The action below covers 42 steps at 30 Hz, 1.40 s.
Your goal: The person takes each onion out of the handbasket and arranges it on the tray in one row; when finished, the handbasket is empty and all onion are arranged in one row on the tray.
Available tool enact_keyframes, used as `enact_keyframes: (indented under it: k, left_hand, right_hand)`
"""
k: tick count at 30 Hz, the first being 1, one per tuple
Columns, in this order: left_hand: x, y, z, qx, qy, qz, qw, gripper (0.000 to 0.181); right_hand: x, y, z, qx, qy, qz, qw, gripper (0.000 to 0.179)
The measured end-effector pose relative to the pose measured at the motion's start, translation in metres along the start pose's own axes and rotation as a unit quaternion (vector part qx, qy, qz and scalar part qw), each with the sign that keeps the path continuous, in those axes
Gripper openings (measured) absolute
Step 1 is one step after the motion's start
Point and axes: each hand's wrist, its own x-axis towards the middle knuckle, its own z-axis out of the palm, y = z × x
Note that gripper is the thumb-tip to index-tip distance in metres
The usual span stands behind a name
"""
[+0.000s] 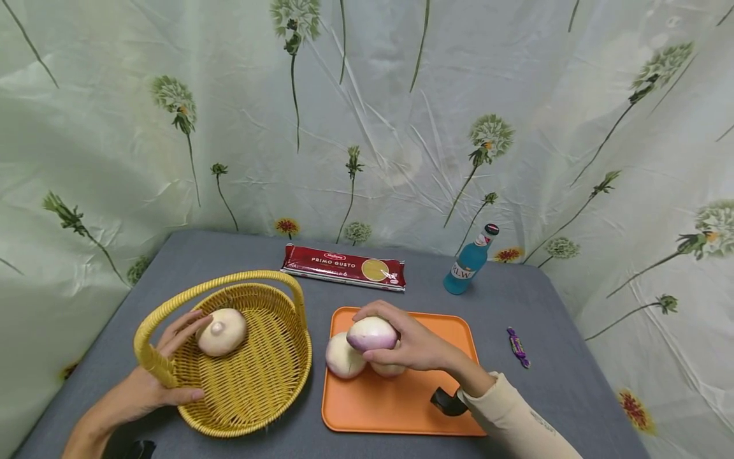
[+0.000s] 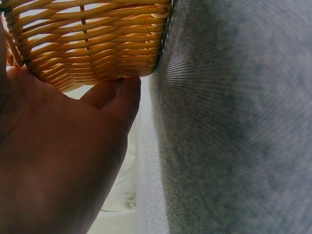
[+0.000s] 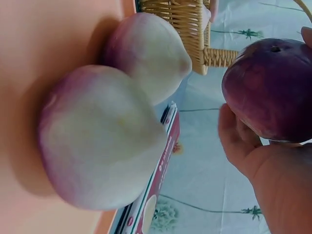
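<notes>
A yellow wicker basket (image 1: 260, 389) with a tall handle stands on the left, and one whitish turnip (image 1: 222, 333) lies inside it. My left hand (image 1: 140, 386) holds the basket's left side, its fingers over the rim beside that turnip and its thumb at the front rim. In the left wrist view the palm lies against the woven wall. Above an orange tray (image 1: 401, 408), my right hand (image 1: 415, 341) grips a purple-and-white turnip (image 1: 373, 333). Two more turnips sit close together on the tray, a left turnip (image 1: 344, 357) and a right turnip (image 3: 100, 139) partly hidden in the head view.
A red spaghetti packet (image 1: 344, 266) lies behind the basket and tray. Farther right stands a blue bottle (image 1: 471, 261) with a dark cap. A purple wrapped candy (image 1: 518, 347) lies right of the tray. A flowered curtain (image 1: 390, 127) hangs behind the grey table (image 1: 550, 395).
</notes>
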Motion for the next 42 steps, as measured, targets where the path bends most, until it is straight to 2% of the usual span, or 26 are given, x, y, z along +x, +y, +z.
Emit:
enact_keyframes:
  k: [6,11,14,19,23,29,42]
  left_hand:
    - [-0.001,-0.001,0.000,0.000,-0.003,-0.003,1.0000,0.111]
    - [-0.001,-0.001,0.000,0.009,-0.005,-0.004,0.9999,0.111]
    - [-0.001,-0.001,-0.001,0.013,-0.005,-0.004,0.9999,0.111]
    - [-0.001,-0.001,-0.001,0.018,-0.003,-0.003,0.9998,0.111]
    - [-0.001,-0.002,0.000,0.018,0.000,0.001,0.9998,0.111]
    - [-0.002,-0.003,0.001,0.028,0.009,0.023,0.9993,0.108]
    - [-0.001,0.001,0.001,0.023,0.002,0.010,0.9997,0.108]
  right_hand:
    - [-0.009,0.001,-0.005,-0.016,0.000,0.013,0.9998,0.045]
    - [-0.019,0.005,-0.009,-0.021,0.010,0.002,0.9997,0.045]
    - [-0.023,0.007,-0.012,-0.010,0.018,0.005,0.9998,0.045]
    - [-0.031,0.011,-0.016,0.006,0.041,0.038,0.9984,0.047]
    - [-0.039,0.012,-0.019,0.020,0.056,0.046,0.9972,0.040]
    - [-0.047,0.017,-0.023,0.028,0.072,0.034,0.9964,0.035]
    - [-0.065,0.024,-0.028,0.044,0.105,0.048,0.9923,0.044]
